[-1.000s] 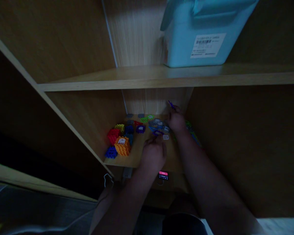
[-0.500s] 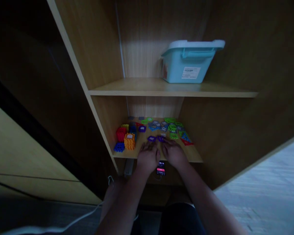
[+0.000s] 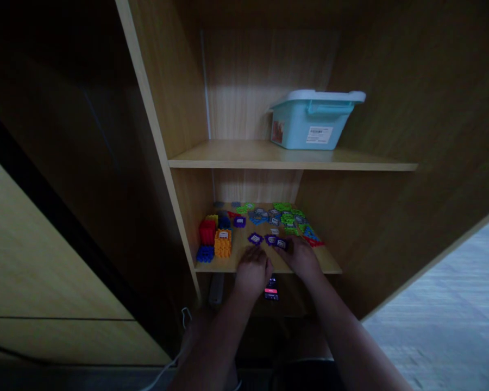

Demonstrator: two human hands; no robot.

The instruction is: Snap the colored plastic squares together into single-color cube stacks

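My right hand (image 3: 303, 258) pinches a purple plastic building tile (image 3: 281, 244) with a pale label by its edge, low over the shelf. That tile overlaps a second purple tile (image 3: 270, 239). My left hand (image 3: 252, 269) rests at the front of the lower shelf (image 3: 244, 265), fingers curled, with nothing visible in them. Just beyond its fingertips lies another purple tile (image 3: 255, 239), flat and apart from the hand. Further back a purple tile (image 3: 239, 222) lies alone. To the left stands an orange stack of tiles (image 3: 223, 244).
Red tiles (image 3: 207, 232) and blue tiles (image 3: 205, 253) are stacked by the left wall. Green tiles (image 3: 287, 219) and others are scattered at the back right, near red triangles (image 3: 313, 241). A lidded light-blue bin (image 3: 297, 127) sits above. A lit phone (image 3: 271, 290) lies below.
My right hand has shifted slightly right and now holds up a purple tile partly over another. My left hand has stayed near the shelf's front. The camera view has shifted.
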